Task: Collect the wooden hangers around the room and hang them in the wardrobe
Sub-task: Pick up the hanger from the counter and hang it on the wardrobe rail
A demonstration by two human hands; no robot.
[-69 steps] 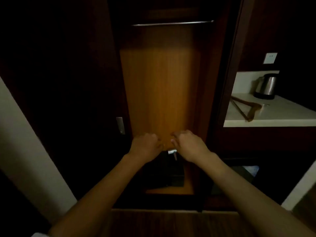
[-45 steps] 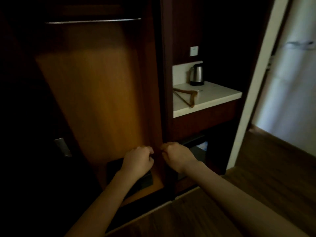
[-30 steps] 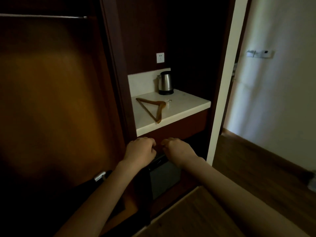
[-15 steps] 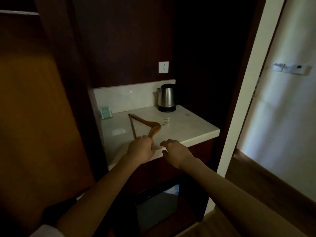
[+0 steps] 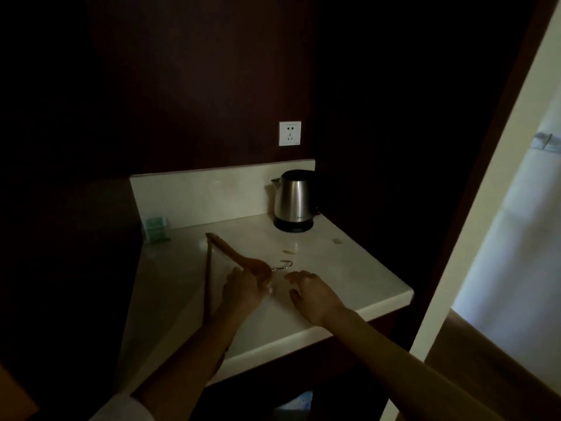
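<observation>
No legible text; kettle [image 5: 294, 197] logo blurred.

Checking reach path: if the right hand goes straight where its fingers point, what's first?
The hook of the hanger, lying on the counter just ahead of the right hand; its height over the counter is unclear.

Hanger [image 5: 226, 252] is warm honey-brown wood with a silvery hook [image 5: 287, 263]. Surface [image 5: 349, 268] is plain cream, no pattern. Kettle [image 5: 293, 202] is brushed silver on a black base, socket [image 5: 290, 133] above it is white, little box [image 5: 157, 227] at the left is teal-green, and the panelling [image 5: 197, 86] behind is dark reddish-brown.
</observation>
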